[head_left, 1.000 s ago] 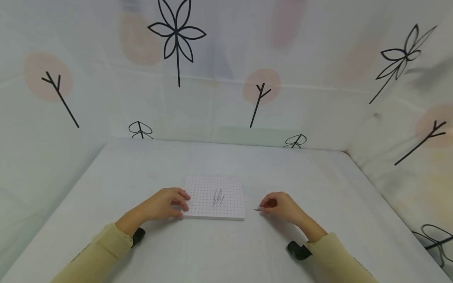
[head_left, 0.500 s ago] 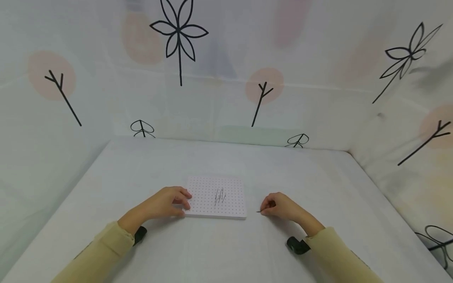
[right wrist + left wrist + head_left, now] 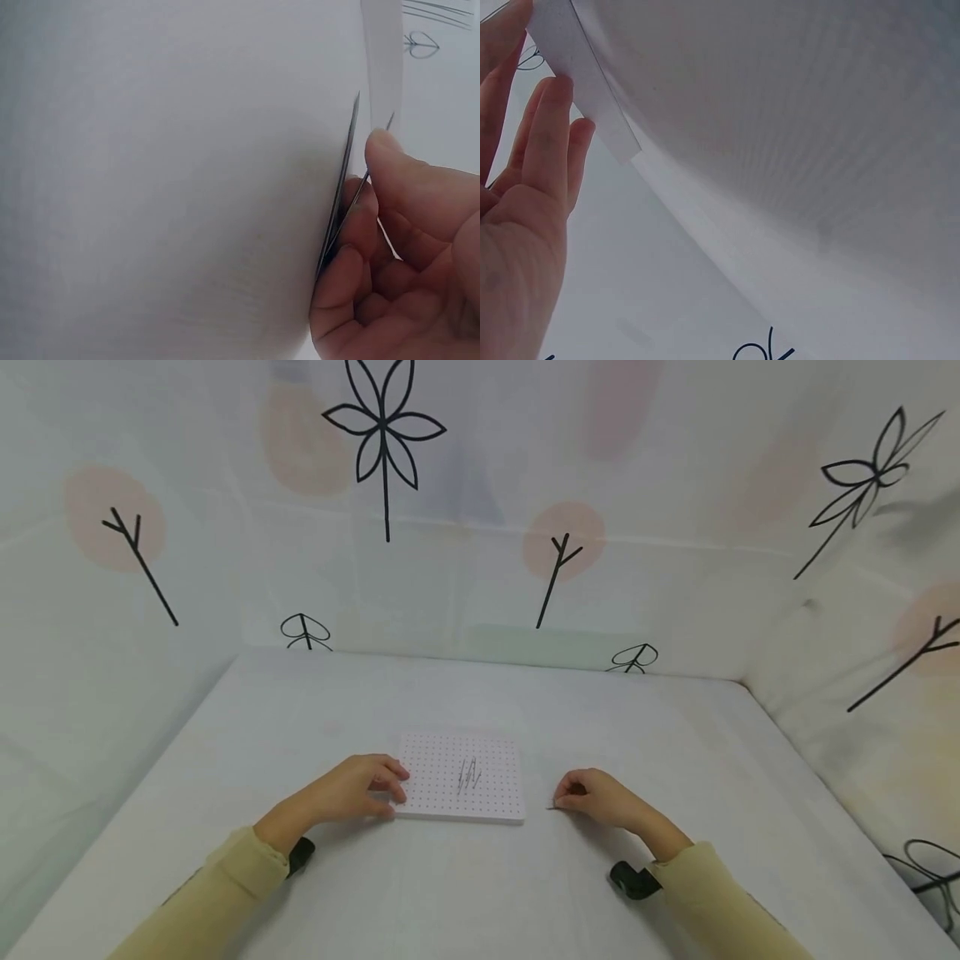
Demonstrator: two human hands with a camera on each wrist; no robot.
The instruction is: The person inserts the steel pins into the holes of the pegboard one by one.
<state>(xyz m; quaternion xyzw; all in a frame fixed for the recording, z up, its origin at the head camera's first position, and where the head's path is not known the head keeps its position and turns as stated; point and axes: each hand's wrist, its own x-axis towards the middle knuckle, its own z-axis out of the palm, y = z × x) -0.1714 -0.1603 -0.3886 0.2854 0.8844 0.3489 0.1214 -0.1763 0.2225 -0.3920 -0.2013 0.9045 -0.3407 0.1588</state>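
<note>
A white square board (image 3: 427, 793) dotted with small holes lies flat on the table, several thin metal pins (image 3: 469, 774) on top of it. At its left edge rests my left hand (image 3: 356, 789), fingers loosely spread; in the left wrist view the fingertips touch the board's side (image 3: 592, 90). Right of the board, low over the table, my right hand (image 3: 600, 797) pinches a thin metal pin (image 3: 390, 120) between thumb and fingers. A thicker, dark pointed metal length (image 3: 345, 157) runs beside it and converges with it near the curled fingers; I cannot tell whether they are joined.
A white cloth covers the table (image 3: 465, 893). White fabric (image 3: 465, 568) with black plant drawings rises at the back and both sides. Dark wrist cameras (image 3: 633, 881) sit below both wrists.
The whole view has shifted slightly. Less of the metal tip shows to the left of my right hand's fingers than before. My left hand stays at the board's edge.
</note>
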